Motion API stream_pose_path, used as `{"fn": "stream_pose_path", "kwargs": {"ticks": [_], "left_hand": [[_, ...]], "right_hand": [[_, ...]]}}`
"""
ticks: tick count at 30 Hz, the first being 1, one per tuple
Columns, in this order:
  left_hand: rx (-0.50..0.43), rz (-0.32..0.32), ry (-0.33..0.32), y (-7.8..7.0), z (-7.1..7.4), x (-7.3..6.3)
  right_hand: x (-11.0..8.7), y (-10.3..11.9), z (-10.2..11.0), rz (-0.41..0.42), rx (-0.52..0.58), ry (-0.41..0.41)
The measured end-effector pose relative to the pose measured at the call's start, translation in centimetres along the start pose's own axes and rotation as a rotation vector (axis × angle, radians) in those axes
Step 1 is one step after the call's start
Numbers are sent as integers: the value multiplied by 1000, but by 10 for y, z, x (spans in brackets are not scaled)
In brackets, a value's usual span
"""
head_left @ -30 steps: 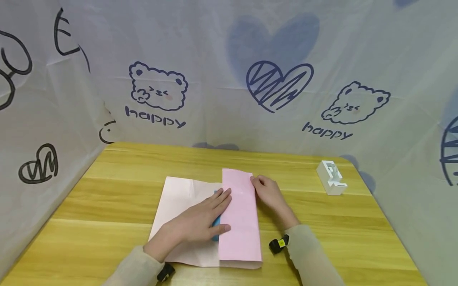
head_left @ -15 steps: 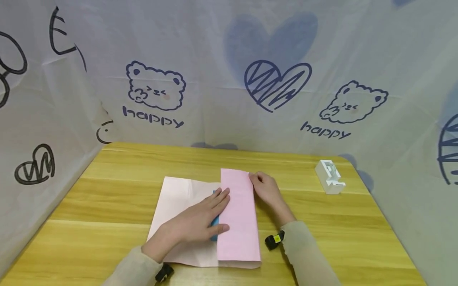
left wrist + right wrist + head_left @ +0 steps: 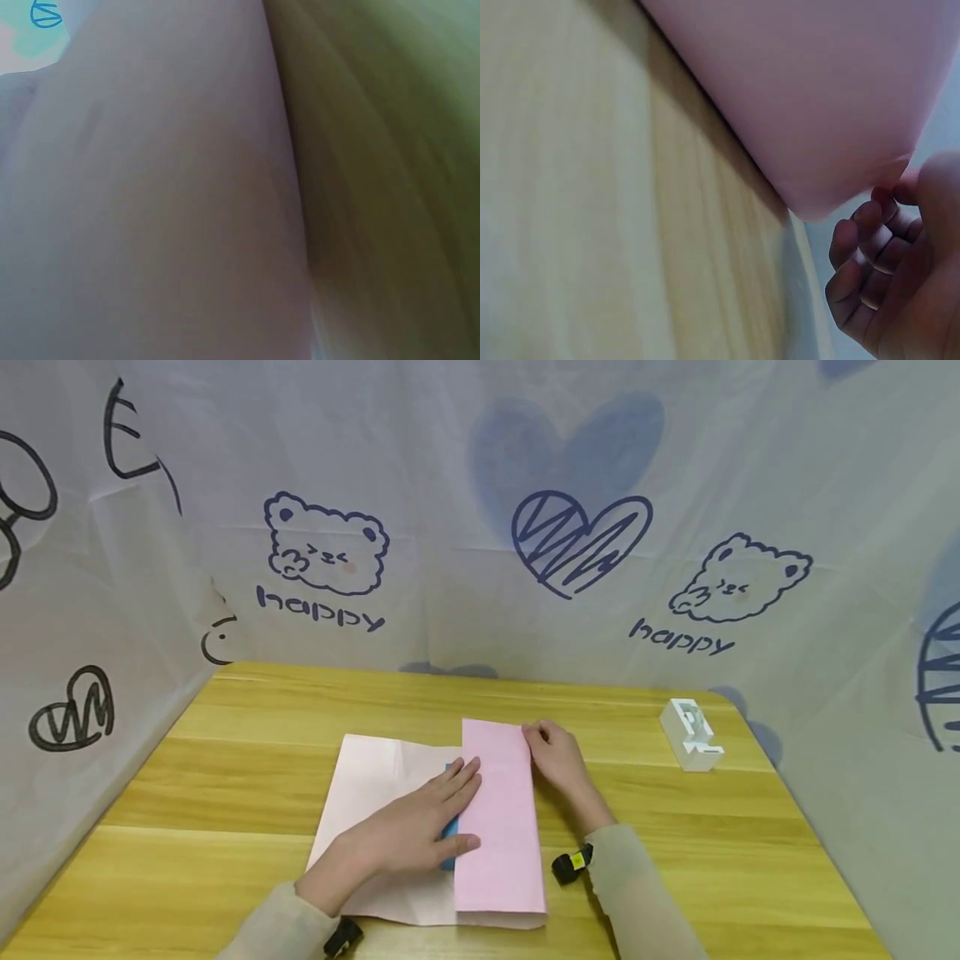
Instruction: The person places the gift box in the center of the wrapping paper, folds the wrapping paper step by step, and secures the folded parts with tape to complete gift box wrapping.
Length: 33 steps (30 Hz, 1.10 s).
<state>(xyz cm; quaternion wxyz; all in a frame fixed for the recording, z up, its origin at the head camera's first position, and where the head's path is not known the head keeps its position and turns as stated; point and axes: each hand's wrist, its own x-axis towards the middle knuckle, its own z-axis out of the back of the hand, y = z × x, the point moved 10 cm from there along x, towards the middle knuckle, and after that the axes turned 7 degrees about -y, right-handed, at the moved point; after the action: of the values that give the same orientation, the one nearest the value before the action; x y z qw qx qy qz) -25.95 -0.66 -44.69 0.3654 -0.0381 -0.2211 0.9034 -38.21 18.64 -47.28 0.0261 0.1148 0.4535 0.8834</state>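
Note:
A sheet of pink paper [image 3: 501, 827] lies on the table, its right part folded over to the left with the pink side up. The paler inner side [image 3: 367, 777] shows on the left. Under the fold's edge a strip of a flat blue object [image 3: 448, 852] peeks out; the remainder is hidden. My left hand [image 3: 408, 827] lies flat across the blue object, fingertips and thumb resting on the fold's edge. At the fold's far right corner my right hand [image 3: 558, 760] pinches the paper between thumb and curled forefinger, also seen in the right wrist view.
A small white block-shaped holder [image 3: 692, 735] stands at the back right of the wooden table [image 3: 247, 743]. Behind and beside the table hangs a pale cloth [image 3: 450, 460] printed with hearts and bears. Black wrist cameras sit at both cuffs.
The hands and the folded paper hold nearly the same places. My right wrist has shifted slightly to the left, and the head view has moved a little.

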Motion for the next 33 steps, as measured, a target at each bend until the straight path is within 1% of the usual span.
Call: {"fn": "stream_pose_path", "kwargs": {"ticks": [4,8,10,13,15,18,21,25,28,33], "left_hand": [[14,-6,-5,0,1,0],[19,-9,-14,-1,3,-1],[19,-11,-15,-1,3,-1],[23,-13,-14,-1,1,-1],[32,-13,-12,0,0,-1],[41,-10,-11,1,-1,0],[43,-12,-12,1,-1,1],[33,-13,-12,0,-1,1],[26,-10,-14,0,0,1],[29,-5,-13,1,-1,1]], "right_hand": [[2,3,0,17,19,10],[1,2,0,14,17,21],[-2,1,3,4,9,23],[-10,-2,8,-7,5,57],[-18,-3,12,-15,12,88],[-32,-4,16,-26,35,156],[-50,-1,19,-23,59,242],[-76,8,21,37,58,353],[-94,14,21,70,60,407],[-118,19,24,67,77,460]]}}
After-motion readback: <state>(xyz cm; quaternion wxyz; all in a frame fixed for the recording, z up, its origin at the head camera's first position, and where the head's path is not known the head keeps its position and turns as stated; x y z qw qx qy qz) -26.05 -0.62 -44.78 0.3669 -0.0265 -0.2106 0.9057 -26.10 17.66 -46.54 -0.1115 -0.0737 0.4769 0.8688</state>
